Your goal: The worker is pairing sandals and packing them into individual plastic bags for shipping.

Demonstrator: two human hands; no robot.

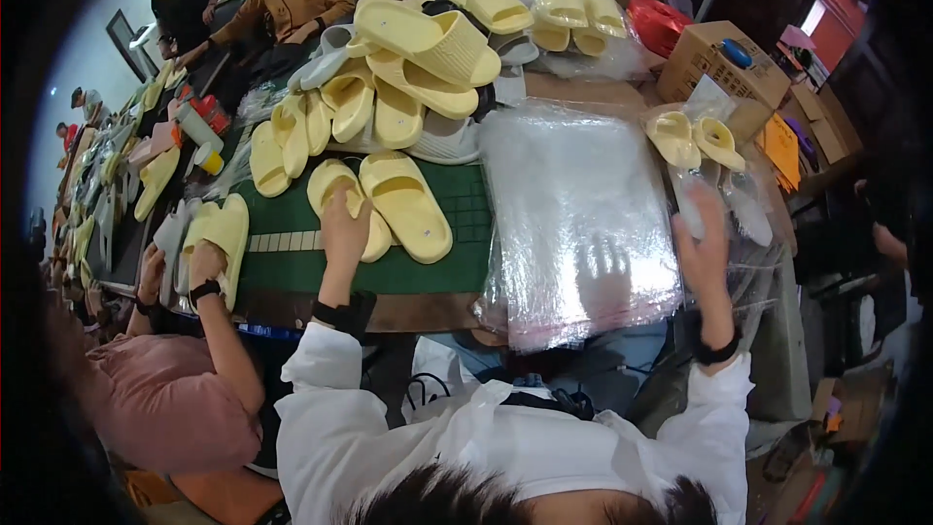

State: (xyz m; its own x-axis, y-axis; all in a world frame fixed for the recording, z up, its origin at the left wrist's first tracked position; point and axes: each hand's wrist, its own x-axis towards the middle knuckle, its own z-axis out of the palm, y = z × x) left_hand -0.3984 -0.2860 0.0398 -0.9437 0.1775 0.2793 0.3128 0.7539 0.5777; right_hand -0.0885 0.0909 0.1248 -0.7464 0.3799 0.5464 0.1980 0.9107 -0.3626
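Note:
My left hand point(345, 228) rests on a pale yellow slide sandal point(335, 192) that lies on the green cutting mat point(389, 267); its twin sandal point(406, 204) lies right beside it. My right hand point(705, 243) reaches out to the right and grips a clear plastic bag point(695, 190) holding a pair of yellow sandals point(695, 136). Between my hands lies a thick stack of clear plastic bags point(578, 224).
A heap of yellow sandals point(408, 68) fills the back of the table, with bagged pairs point(573, 15) behind. A cardboard box point(724, 63) stands at the right. On my left a person in pink point(155, 399) handles a sandal point(224, 233); two more people sit at the far end.

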